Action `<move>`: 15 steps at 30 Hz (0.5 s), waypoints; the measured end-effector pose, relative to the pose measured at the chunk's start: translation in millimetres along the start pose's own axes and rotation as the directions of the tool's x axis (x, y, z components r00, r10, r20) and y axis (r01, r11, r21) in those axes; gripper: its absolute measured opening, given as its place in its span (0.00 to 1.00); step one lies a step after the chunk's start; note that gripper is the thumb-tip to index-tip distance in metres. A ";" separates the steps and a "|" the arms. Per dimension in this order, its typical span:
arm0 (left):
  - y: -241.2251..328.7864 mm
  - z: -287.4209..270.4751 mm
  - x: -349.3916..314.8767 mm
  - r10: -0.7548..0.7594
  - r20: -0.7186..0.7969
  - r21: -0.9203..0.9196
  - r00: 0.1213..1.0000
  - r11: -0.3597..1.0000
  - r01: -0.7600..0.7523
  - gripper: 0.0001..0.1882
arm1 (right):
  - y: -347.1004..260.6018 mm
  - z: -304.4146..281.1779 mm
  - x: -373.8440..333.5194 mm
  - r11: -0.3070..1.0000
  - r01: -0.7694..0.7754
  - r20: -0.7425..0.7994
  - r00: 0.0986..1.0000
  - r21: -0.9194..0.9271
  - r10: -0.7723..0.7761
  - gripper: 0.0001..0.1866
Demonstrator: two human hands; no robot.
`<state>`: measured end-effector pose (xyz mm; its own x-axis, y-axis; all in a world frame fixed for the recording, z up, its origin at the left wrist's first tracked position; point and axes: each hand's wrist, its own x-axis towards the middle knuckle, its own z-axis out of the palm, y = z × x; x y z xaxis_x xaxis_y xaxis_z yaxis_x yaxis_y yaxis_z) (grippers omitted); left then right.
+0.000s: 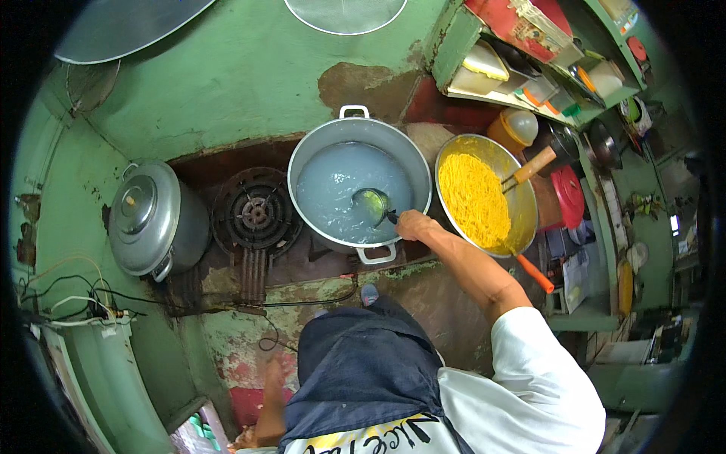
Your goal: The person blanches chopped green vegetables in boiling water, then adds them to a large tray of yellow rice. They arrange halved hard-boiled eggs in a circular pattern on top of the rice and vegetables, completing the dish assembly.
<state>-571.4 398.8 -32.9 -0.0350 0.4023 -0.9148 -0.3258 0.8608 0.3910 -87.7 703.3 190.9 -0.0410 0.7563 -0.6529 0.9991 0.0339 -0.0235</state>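
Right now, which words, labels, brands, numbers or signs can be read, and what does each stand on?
White shirt front: large dark lettering, partly cut off; I won't copy the wording.
Red-and-cream package at upper right: markings too small and blurred to read.
Large pot and wide pan of yellow noodles: no lettering shows.

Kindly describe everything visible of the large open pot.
The pot is round, deep, grey and metallic-looking, with two pale loop handles. Upright and uncovered, it stands between a burner and the noodle pan, holding cloudy bluish liquid. A ladle is inside; whether the right hand touches the pot is unclear.
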 end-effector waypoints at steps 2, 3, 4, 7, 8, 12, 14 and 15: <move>-9.9 -14.5 6.7 -0.088 -0.004 0.074 0.996 0.993 0.088 0.17 | -6.6 12.7 -12.4 0.934 -0.164 0.081 0.986 0.316 0.145 0.15; -14.8 -20.0 7.8 -0.127 -0.027 0.126 0.992 0.984 0.129 0.16 | -5.8 16.9 -18.8 0.852 -0.231 0.104 0.973 0.469 0.206 0.15; -18.9 -26.8 7.9 -0.161 -0.045 0.172 0.986 0.971 0.166 0.16 | -3.5 24.0 -27.6 0.741 -0.236 0.148 0.972 0.629 0.185 0.14; -3.8 -30.8 15.8 -0.203 -0.045 0.266 0.978 0.941 0.207 0.14 | 4.7 42.4 -54.2 0.340 -0.266 0.230 0.963 0.902 0.143 0.13; 9.8 -25.9 15.4 -0.148 -0.001 0.287 0.989 0.947 0.142 0.14 | 6.7 47.6 -61.6 0.258 -0.282 0.258 0.958 0.924 0.124 0.13; 123.9 51.9 -18.7 0.135 0.108 0.258 0.985 0.953 -0.159 0.12 | 8.6 60.4 -72.6 0.090 -0.323 0.311 0.942 0.942 0.124 0.11; 200.4 104.9 -85.4 0.572 0.331 0.196 0.751 0.736 -0.647 0.10 | 7.4 64.1 -70.3 0.134 -0.278 0.265 0.958 0.951 0.108 0.11; 236.6 130.9 -127.0 0.699 0.357 0.019 0.620 0.658 -0.753 0.09 | 7.0 66.1 -68.1 0.171 -0.253 0.236 0.965 0.952 0.111 0.11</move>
<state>-520.3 592.1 189.0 0.0880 0.9622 -0.2576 -0.1700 0.2693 0.9479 -77.6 608.8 185.2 0.0723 0.5795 -0.8118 0.1855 -0.8075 -0.5599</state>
